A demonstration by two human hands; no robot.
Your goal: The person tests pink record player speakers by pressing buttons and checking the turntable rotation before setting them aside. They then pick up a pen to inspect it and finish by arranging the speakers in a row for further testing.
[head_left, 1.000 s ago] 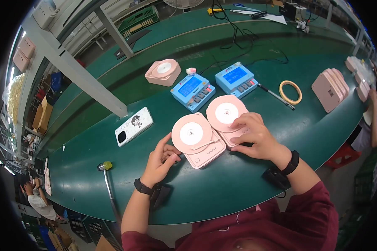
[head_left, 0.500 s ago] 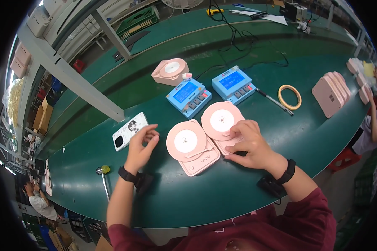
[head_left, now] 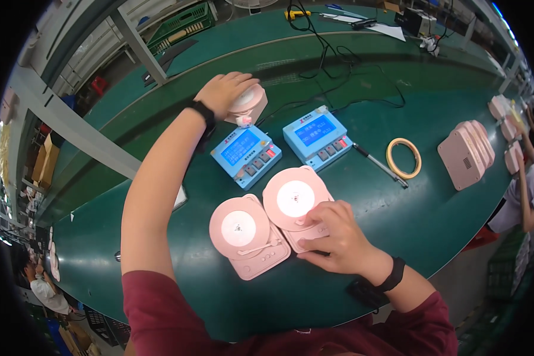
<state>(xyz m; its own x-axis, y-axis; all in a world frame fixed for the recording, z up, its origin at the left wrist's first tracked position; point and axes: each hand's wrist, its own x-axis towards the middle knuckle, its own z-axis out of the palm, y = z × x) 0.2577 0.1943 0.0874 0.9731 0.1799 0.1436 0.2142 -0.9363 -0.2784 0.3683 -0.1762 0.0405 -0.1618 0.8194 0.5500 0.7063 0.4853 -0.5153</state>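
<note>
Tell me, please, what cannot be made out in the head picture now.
All in the head view:
Back turntable: partly covered by the left hand, whose grip cannot be told.
Front right turntable: lower part partly hidden by the right hand.
White thing: mostly hidden by the left forearm.

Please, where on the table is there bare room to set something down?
Free: between the right hand, tape ring and pink stack; also between the left forearm and left pink player. Crowded: the middle, around the right pink player and right blue box.
</note>
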